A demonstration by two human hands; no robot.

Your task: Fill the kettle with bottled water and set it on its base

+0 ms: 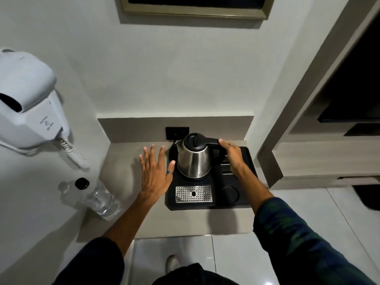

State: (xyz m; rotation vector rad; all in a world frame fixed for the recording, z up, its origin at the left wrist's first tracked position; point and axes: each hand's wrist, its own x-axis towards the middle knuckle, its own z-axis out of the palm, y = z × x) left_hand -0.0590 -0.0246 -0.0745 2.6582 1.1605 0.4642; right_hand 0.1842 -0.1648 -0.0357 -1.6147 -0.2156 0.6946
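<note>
A steel kettle (193, 159) with a black lid and handle stands upright on its round black base (172, 153), which is set in a black tray (242, 202) on the counter. My right hand (231, 154) is wrapped around the kettle's handle from the right. Just left of the kettle, my left hand (155, 171) hovers flat with its fingers spread, holding nothing; its thumb is close to the kettle's side. A clear water bottle (96, 197) with a black cap stands at the counter's left edge against the wall, apart from both hands.
The tray holds a perforated metal drip grate (193, 193) and a round black recess (230, 193). A black wall socket (177, 132) sits behind the kettle. A white hair dryer (26, 108) with a coiled cord hangs on the left wall. A cabinet stands to the right.
</note>
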